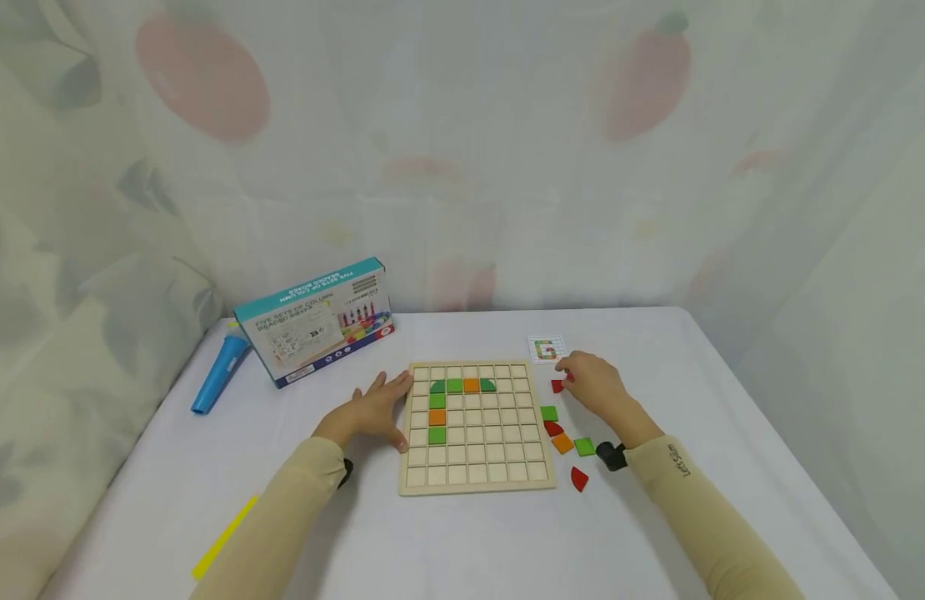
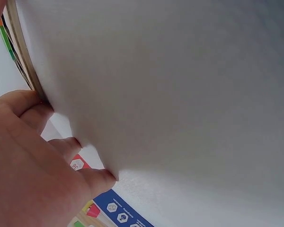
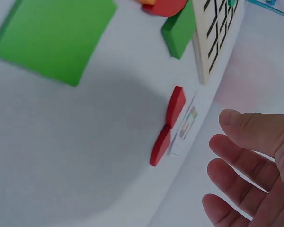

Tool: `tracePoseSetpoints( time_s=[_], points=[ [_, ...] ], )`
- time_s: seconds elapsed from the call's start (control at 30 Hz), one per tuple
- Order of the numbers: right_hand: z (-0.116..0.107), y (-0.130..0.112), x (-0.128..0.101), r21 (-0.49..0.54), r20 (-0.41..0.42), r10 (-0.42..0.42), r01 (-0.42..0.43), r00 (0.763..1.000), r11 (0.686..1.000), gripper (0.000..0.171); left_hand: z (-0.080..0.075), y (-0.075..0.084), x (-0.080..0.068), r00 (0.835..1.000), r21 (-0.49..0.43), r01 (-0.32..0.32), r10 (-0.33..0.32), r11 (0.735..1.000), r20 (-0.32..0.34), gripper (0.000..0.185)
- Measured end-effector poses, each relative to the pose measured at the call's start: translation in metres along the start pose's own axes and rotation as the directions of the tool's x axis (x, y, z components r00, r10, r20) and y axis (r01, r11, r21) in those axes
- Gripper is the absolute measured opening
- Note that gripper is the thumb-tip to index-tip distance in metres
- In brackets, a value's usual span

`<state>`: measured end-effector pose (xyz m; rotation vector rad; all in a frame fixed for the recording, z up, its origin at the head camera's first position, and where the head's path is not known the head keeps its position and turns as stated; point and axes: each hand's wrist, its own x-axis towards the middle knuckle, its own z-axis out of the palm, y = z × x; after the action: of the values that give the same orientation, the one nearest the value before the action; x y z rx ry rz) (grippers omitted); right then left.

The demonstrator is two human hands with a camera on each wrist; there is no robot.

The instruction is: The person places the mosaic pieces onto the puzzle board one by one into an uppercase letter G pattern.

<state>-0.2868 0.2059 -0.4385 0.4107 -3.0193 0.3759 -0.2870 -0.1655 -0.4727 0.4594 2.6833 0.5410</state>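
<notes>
— Where is the piece we are going for?

— The red piece [image 1: 557,385] lies flat on the white table [image 1: 732,433], just off the right edge of the wooden grid board [image 1: 473,429] and near its far corner. In the right wrist view it looks like two red pieces [image 3: 167,126] lying end to end, though we cannot be sure.

— Is our right hand on it?

— Our right hand [image 1: 593,385] hovers just beside it; its fingers [image 3: 236,151] are loosely spread and grasp nothing. From the head view they seem to be at the piece's edge, but the wrist view shows a gap.

— And the left?

— Our left hand [image 1: 376,410] lies flat with straight fingers against the board's left edge, probably to stop it sliding.

— What is already on the board?

— A row of green and orange tiles [image 1: 462,385] along the top and a column going down at the left, like the start of the letter on the pattern card [image 1: 547,348], which sits beyond the right hand where we can read it.

— The rest?

— Spare tiles [image 1: 567,442] wait by the right wrist, within easy reach. A toy box [image 1: 316,321], a blue tube [image 1: 218,375] and a yellow strip [image 1: 224,537] lie off to the left.
</notes>
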Motion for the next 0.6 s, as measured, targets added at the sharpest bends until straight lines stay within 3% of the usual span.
tracePoseSetpoints(
  time_s=[0.37,0.6],
  points=[
    [0.017,0.007,0.008,0.037,0.113,-0.026,0.022,0.993,0.999,0.025,-0.001,0.003,-0.003,1.0,-0.015,0.0,-0.001,1.0,-0.004,0.121],
    [0.025,0.005,0.012,0.025,0.118,-0.04,0.037,0.992,0.999,0.018,-0.002,0.004,-0.004,1.0,-0.013,0.006,-0.006,1.0,0.001,0.122]
  ],
)
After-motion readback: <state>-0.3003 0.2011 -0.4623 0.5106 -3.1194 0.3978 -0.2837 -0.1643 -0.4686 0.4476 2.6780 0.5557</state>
